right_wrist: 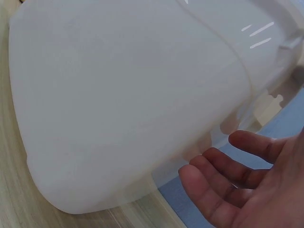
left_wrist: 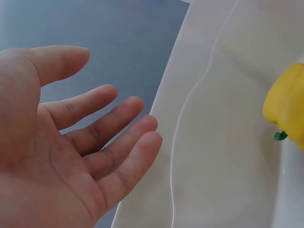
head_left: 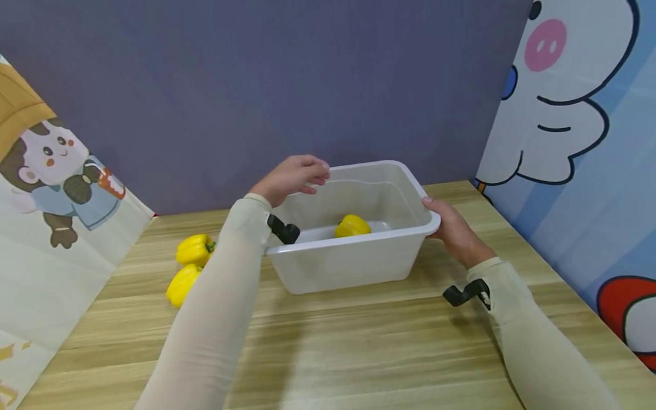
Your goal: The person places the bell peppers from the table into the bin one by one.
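A white plastic tub (head_left: pixel 348 256) stands on the wooden table, with one yellow bell pepper (head_left: pixel 353 225) lying inside it. My left hand (head_left: pixel 294 175) is held over the tub's back left corner, palm facing inward, fingers spread and holding nothing. In the left wrist view the same pepper (left_wrist: pixel 289 104) shows its green stem, well away from the fingers. At the tub's right end is my right hand (head_left: pixel 453 232), its thumb at the rim. From the right wrist, its loosely bent fingers (right_wrist: pixel 204 185) appear right at the glossy outer wall, which mirrors them.
Two more yellow bell peppers, one farther back (head_left: pixel 193 250) and one nearer (head_left: pixel 181 285), lie left of the tub, partly behind my left sleeve. A dark grey-blue panel (head_left: pixel 318 85) rises behind the table (head_left: pixel 359 347). Cartoon-printed sheets border the left and right sides.
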A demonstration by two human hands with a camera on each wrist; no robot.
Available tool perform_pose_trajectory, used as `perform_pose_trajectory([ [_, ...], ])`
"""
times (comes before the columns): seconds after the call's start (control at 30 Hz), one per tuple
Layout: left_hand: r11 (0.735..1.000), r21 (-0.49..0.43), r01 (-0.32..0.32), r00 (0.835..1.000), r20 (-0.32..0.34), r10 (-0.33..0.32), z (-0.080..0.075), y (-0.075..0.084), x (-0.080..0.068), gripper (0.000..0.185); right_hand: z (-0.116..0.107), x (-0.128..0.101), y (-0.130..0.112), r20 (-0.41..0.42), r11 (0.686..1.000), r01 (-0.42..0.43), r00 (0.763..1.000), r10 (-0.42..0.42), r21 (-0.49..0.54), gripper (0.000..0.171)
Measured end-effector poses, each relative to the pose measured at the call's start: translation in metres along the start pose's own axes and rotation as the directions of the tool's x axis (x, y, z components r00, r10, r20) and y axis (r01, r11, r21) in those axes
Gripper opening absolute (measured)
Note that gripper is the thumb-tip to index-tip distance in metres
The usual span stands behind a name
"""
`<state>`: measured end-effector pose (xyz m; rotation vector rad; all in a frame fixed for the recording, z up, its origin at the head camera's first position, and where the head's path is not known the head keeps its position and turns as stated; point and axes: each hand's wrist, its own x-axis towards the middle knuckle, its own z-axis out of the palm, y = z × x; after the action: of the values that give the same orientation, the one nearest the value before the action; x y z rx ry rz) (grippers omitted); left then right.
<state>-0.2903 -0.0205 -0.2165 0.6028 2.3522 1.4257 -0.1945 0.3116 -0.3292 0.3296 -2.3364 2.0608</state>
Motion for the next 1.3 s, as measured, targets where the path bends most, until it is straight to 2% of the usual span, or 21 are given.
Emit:
perform_pose_trajectory([
  [0.1, 0.999, -0.029, -0.017, 1.000, -0.018, 0.017, 0.000, 0.000, 0.001, 0.038, 0.001, 0.000, 0.001, -0.011, 1.000, -0.007, 1.000, 0.007, 0.014, 0.061],
  [0.33, 0.978, -0.189, -0.087, 0.996, -0.052, 0.079, -0.005, 0.005, 0.000, 0.038, 0.001, -0.001, 0.001, -0.026, 1.000, -0.010, 1.000, 0.011, 0.016, 0.058],
  [0.53, 0.961, -0.246, -0.130, 0.991, -0.046, 0.122, -0.007, 0.008, -0.003, 0.037, -0.001, -0.001, 0.001, -0.026, 1.000, -0.002, 1.000, 0.002, 0.006, 0.059],
  [0.7, 0.960, -0.244, -0.135, 0.991, -0.048, 0.127, -0.009, 0.009, -0.006, 0.037, -0.001, 0.001, 0.002, -0.012, 1.000, 0.012, 1.000, -0.012, -0.014, 0.063],
  [0.93, 0.950, -0.256, -0.179, 0.984, -0.064, 0.169, -0.014, 0.007, -0.015, 0.037, 0.000, 0.001, 0.004, -0.023, 1.000, -0.011, 1.000, 0.010, -0.004, 0.063],
  [1.3, 0.961, -0.216, -0.176, 0.984, -0.073, 0.163, -0.030, -0.002, -0.032, 0.037, 0.003, 0.000, 0.003, -0.027, 1.000, -0.020, 0.999, 0.020, 0.007, 0.057],
])
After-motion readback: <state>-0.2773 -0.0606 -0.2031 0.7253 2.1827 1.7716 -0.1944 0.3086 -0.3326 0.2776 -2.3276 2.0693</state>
